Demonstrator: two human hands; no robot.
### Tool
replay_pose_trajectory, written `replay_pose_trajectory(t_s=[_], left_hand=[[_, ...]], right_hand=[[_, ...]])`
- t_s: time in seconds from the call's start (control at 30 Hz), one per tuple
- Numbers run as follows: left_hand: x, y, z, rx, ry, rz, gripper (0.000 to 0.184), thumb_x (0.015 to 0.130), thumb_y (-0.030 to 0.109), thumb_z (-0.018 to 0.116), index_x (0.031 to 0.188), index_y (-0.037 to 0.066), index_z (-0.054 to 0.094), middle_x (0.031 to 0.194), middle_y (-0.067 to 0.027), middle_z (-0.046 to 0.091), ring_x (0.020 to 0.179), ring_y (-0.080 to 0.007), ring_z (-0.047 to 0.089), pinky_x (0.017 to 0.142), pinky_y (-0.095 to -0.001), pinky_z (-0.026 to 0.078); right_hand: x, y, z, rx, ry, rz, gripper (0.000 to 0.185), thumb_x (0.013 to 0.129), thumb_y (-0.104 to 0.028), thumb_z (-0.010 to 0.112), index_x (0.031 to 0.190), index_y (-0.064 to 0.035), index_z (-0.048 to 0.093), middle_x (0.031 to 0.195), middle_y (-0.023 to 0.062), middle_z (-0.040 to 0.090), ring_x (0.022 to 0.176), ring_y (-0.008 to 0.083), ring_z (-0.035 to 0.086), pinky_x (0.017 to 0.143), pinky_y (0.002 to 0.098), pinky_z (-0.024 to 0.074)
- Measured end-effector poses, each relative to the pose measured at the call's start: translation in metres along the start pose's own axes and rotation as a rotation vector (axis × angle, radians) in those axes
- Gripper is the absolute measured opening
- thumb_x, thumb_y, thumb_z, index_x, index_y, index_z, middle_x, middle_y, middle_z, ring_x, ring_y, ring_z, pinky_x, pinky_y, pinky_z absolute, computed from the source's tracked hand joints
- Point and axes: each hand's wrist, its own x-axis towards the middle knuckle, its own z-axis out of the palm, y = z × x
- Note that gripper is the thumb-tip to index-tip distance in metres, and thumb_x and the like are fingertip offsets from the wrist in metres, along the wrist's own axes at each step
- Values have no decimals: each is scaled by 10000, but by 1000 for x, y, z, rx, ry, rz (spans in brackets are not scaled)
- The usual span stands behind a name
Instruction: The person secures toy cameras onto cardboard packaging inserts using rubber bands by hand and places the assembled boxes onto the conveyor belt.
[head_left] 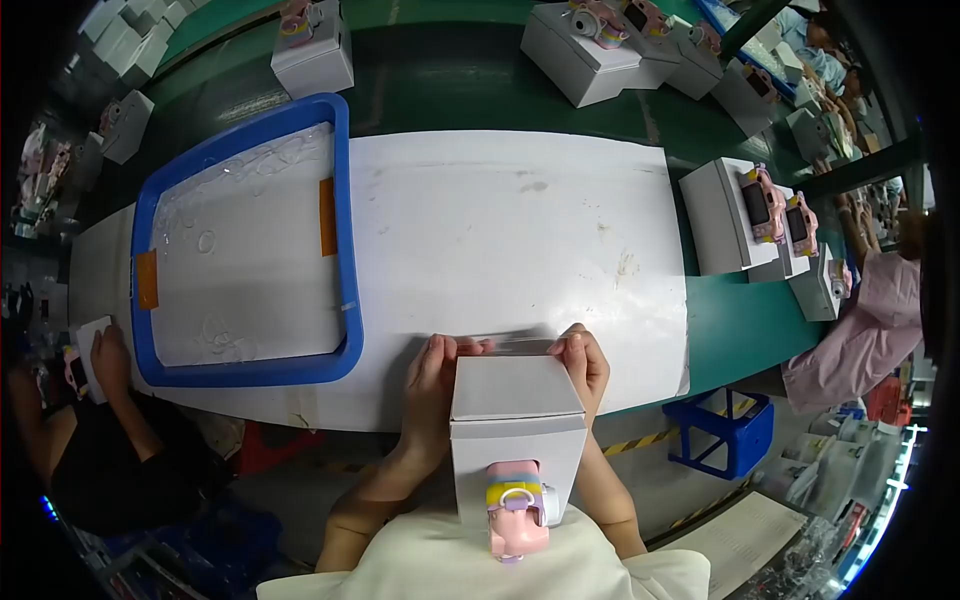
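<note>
A white box (517,388) stands close against my body, a pink toy camera (518,510) with a yellow and purple stripe at its near face. My left hand (432,377) is closed in a pinch at the box's far left corner. At the far right corner, the fingers of my right hand (584,362) are also pinched together. A thin clear band (515,344) stretches between both hands, just beyond the box's far edge. To the left, a blue-rimmed tray (354,250) holds several thin clear rings (207,241).
White boxes with pink toy cameras stand at the right (720,215) and along the green conveyor (440,70) at the back. A co-worker's hand (110,362) holds a white box at far left. A blue stool (735,440) is at lower right.
</note>
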Motion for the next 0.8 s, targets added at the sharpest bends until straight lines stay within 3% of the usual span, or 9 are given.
replay_pose_trajectory(t_s=[0.17,0.3,0.33,0.5,0.67,0.8], left_hand=[[-11,-1,4,31,78,49,478,813,493,432,1009,57,444,1264,-96,284,1203,-258,269,922,-420,298],[-34,13,21,266,-126,485,344,812,400,475,868,64,427,1214,-109,285,1177,-270,279,912,-382,298],[-36,16,23,267,-130,481,344,812,400,475,868,64,427,1214,-109,285,1177,-270,279,912,-382,298],[-42,20,25,187,-191,356,298,769,296,560,813,67,374,1188,-120,273,1120,-270,310,913,-364,285],[-5,26,20,498,-48,574,234,737,110,555,832,61,347,1161,-130,310,1051,-245,337,906,-345,285],[6,41,33,730,-72,731,184,759,81,498,849,62,338,1139,-131,350,1017,-212,330,887,-309,269]], right_hand=[[-12,-2,-7,-38,13,-86,263,838,-224,509,920,-3,626,681,16,425,607,125,361,609,219,296],[-19,-29,-29,26,-320,-262,287,792,-154,538,1023,10,582,708,10,404,640,114,344,627,204,282],[-20,-35,-30,26,-314,-261,287,792,-154,538,1023,10,582,708,10,404,640,114,344,627,204,282],[-16,-51,-30,-73,-430,41,467,729,-56,572,1180,4,467,743,5,360,692,114,318,661,213,287],[6,-39,-6,-52,-263,68,545,719,-40,599,1228,-2,408,759,10,363,705,118,320,686,229,309],[22,-29,-8,-310,-363,-273,578,716,-106,644,1223,-4,388,836,43,405,741,134,363,711,235,332]])
